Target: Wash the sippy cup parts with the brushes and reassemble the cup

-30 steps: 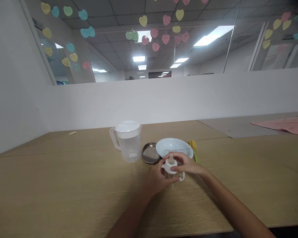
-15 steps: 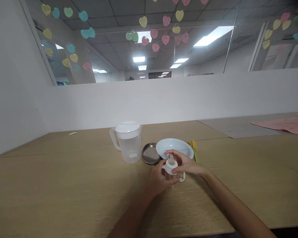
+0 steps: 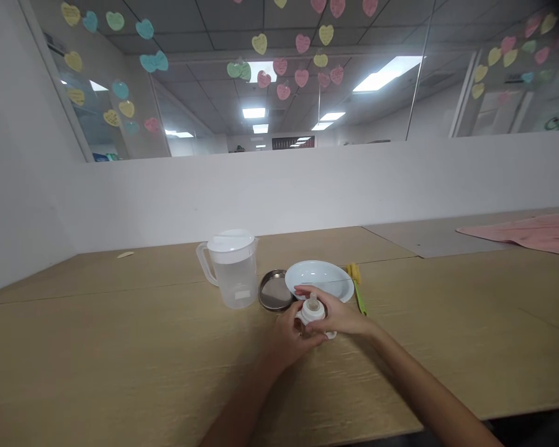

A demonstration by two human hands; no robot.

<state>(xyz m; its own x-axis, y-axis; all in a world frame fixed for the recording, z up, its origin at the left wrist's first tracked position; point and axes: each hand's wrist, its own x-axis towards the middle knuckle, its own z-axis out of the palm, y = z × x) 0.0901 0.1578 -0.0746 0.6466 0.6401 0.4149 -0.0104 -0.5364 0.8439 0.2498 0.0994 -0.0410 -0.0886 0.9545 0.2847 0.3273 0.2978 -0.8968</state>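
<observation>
Both hands are on a baby bottle (image 3: 313, 308) with a clear teat, a white collar and white side handles. My left hand (image 3: 289, 335) wraps round the bottle's body from the left. From the right, my right hand (image 3: 338, 313) curls its fingers and thumb round the white collar just below the teat. Most of the bottle's body is hidden by the fingers. Just behind the hands lies a white bowl (image 3: 319, 273). A round metal dish (image 3: 274, 290) sits left of it, beside a lidded clear plastic jug (image 3: 235, 276).
A brush with a yellow head and green handle (image 3: 359, 295) lies right of the bowl. Pink cloth (image 3: 531, 233) rests on a grey area at the far right. A white wall (image 3: 214, 192) rises behind the wooden table (image 3: 121, 347).
The right hand's fingers have closed further round the collar, covering more of the bottle and its right handle. The whole view has shifted slightly, moving the scene left.
</observation>
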